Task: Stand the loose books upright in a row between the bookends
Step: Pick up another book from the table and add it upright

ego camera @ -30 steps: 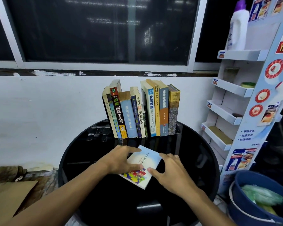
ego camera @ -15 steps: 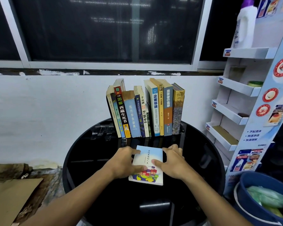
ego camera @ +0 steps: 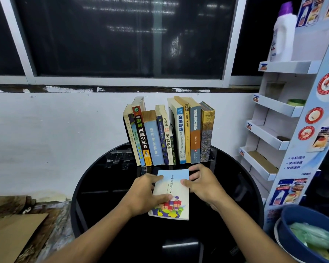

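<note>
A thin light-blue paperback [ego camera: 174,188] with a colourful town picture lies flat on the round black table [ego camera: 106,202], just in front of the row. My left hand [ego camera: 145,194] grips its left edge, thumb on the cover. My right hand [ego camera: 203,184] holds its right edge, thumb on the cover and fingers along the side. Behind it, several books [ego camera: 169,133] stand upright in a row against the white wall, the left ones leaning slightly. The bookends are mostly hidden; a dark upright edge [ego camera: 126,133] shows at the row's left end.
A white cardboard display shelf [ego camera: 273,133] stands close on the right, with a white bottle [ego camera: 283,33] on top. A blue bucket [ego camera: 300,230] sits at the lower right. Flat cardboard [ego camera: 11,234] lies on the floor at the left. Windows fill the wall above.
Both hands turned the paperback from a slant to square with the row and slid it closer to the standing books. My right hand went from resting on the corner to gripping the right edge.
</note>
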Demonstrator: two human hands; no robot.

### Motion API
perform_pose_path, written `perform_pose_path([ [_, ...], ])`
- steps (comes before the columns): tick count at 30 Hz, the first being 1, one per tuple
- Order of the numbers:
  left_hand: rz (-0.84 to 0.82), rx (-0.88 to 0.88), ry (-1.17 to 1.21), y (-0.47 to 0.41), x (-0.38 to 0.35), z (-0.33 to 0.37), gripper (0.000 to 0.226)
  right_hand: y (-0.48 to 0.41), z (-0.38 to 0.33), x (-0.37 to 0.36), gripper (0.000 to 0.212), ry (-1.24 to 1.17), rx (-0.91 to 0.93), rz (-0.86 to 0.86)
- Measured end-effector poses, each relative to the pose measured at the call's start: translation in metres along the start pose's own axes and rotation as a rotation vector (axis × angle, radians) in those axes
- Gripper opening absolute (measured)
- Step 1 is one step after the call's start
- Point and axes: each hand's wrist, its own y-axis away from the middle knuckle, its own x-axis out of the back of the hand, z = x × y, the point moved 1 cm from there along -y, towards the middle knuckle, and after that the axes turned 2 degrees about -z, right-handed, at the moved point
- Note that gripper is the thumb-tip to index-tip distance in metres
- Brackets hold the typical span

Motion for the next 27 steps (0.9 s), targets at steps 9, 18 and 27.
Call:
perform_pose_path([
  [9, 0.109, -0.147, 0.099, -0.007, 0.015, 0.017, 0.089, 0.002, -0.042, 0.015, 0.052, -0.017, 0.256, 0.095],
  [18, 0.1, -0.273, 0.185, -0.02, 0.027, 0.024, 0.086, 0.015, -0.075, 0.025, 0.047, 0.158, 0.459, 0.232],
  [27, 0.392, -0.355, -0.232, -0.074, 0.088, 0.055, 0.076, 0.013, -0.104, 0.032, 0.05, 0.321, 0.621, 0.317],
])
